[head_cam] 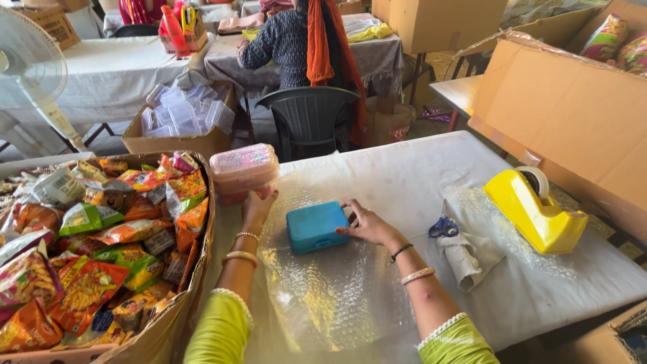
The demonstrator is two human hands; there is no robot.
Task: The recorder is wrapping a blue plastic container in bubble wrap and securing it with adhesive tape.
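A teal plastic lunch box (316, 226) lies flat on a sheet of bubble wrap (323, 296) spread over the white table (418, 168). My right hand (367, 224) rests against the box's right side, fingers touching it. My left hand (257, 205) is raised at the table's left edge and holds up a stack of pink lidded boxes (244, 172) from below. Both forearms wear bangles and green sleeves.
A big cardboard box of colourful snack packets (101, 236) stands at my left. A yellow tape dispenser (536, 209), blue-handled scissors (443, 227) and crumpled paper lie at right. A tall carton (573, 114) lines the right edge. A seated person (303, 40) and a dark chair (309, 118) are beyond.
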